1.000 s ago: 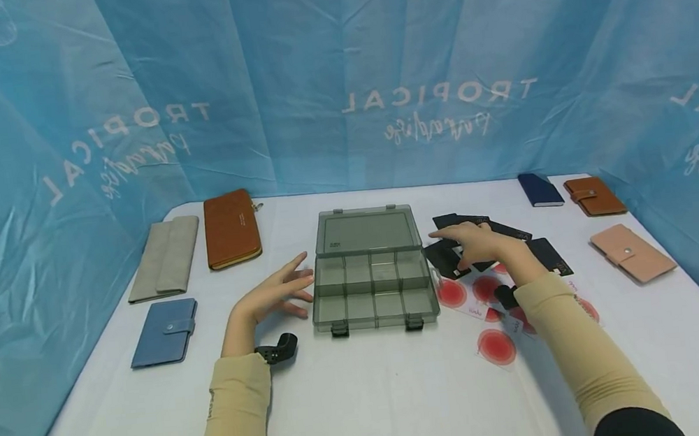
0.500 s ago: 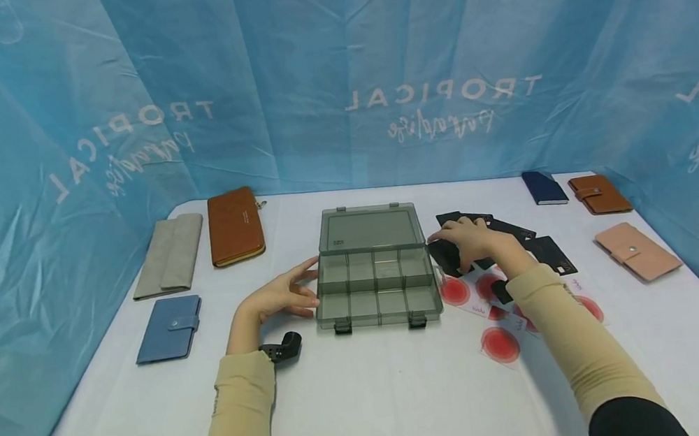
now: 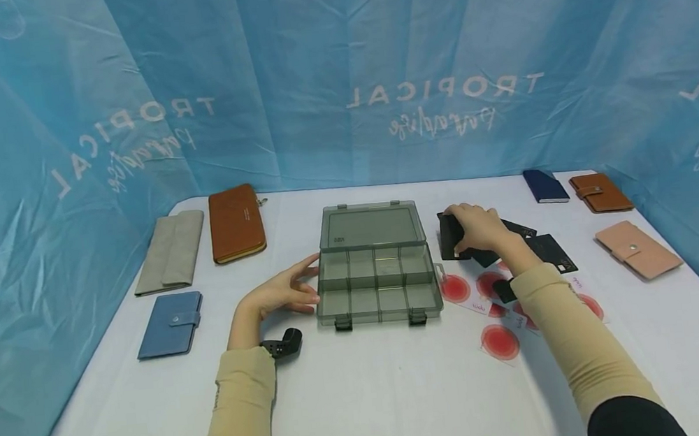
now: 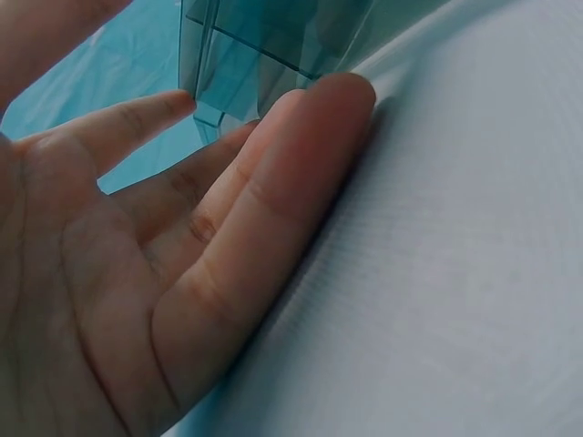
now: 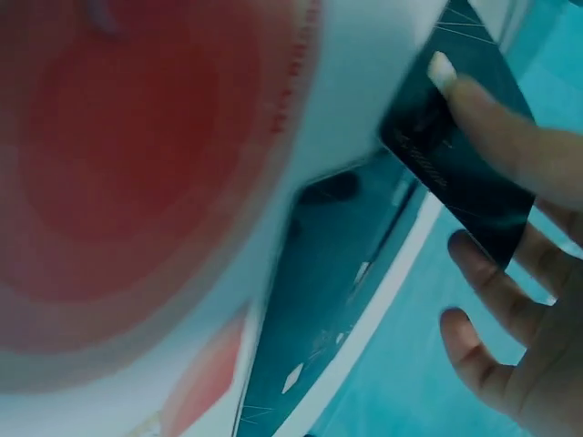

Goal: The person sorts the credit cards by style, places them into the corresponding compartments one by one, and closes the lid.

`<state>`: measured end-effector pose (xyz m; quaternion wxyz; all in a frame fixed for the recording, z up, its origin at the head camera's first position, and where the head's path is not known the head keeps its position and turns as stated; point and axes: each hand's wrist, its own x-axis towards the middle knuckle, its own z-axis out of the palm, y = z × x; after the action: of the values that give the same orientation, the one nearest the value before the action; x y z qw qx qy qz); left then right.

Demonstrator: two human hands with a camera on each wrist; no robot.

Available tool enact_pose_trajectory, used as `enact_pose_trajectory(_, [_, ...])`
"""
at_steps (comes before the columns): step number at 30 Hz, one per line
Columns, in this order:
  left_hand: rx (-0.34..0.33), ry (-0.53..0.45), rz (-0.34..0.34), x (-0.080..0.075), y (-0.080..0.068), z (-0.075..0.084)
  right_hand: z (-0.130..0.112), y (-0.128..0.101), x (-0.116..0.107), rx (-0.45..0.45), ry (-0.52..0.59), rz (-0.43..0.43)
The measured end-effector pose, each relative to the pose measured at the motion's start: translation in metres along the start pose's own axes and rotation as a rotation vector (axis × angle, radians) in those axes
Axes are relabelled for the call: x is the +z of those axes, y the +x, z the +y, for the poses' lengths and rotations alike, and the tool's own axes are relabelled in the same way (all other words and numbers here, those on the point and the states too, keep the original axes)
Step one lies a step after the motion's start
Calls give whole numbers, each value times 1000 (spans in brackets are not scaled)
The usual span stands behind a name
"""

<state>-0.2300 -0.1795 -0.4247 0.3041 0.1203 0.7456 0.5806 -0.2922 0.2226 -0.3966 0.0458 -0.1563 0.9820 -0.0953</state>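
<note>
Currently, the scene reads as follows.

Right hand [image 3: 480, 228]: pinches a black card [image 3: 449, 236], thumb on one face and fingers on the other; the card is lifted clear of the table [image 3: 373, 398] and stands nearly on edge.
Card position: in the right-hand grip, just beside the right wall of the organiser box [image 3: 377, 282], above the spread of other black cards [image 3: 549, 253] and red-dot cards [image 3: 499, 342].
Card long axis: roughly upright in the head view; in the right wrist view the card [image 5: 455, 173] runs diagonally from the fingertip [image 5: 455, 86].
Left hand [image 3: 281, 293]: open, fingers straight, fingertips touching the left wall of the box; it holds nothing.
Box: lid folded back, compartments exposed, apparently empty.
Key relation: the open compartments lie to the left of the grip and slightly below it.
Nearer hand: the right hand is nearer the card; the left hand is on the far side of the box.
</note>
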Motion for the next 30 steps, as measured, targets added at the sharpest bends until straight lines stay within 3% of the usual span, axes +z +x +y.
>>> enact_pose_trajectory(9, [2,0,-7,0,1,0,2,-9,-22,163,307,74])
enact_pose_trajectory(18, [9,8,-7,-1,2,-1,-19,-14,-38,264,425,232])
enact_pose_trajectory(23, [15,3,-13,-2,2,-1,-41,-12,-41,237,541,221])
enact_pose_trajectory(30, [6,-1,-10,-2,0,-2,-66,-8,-36,132,715,112])
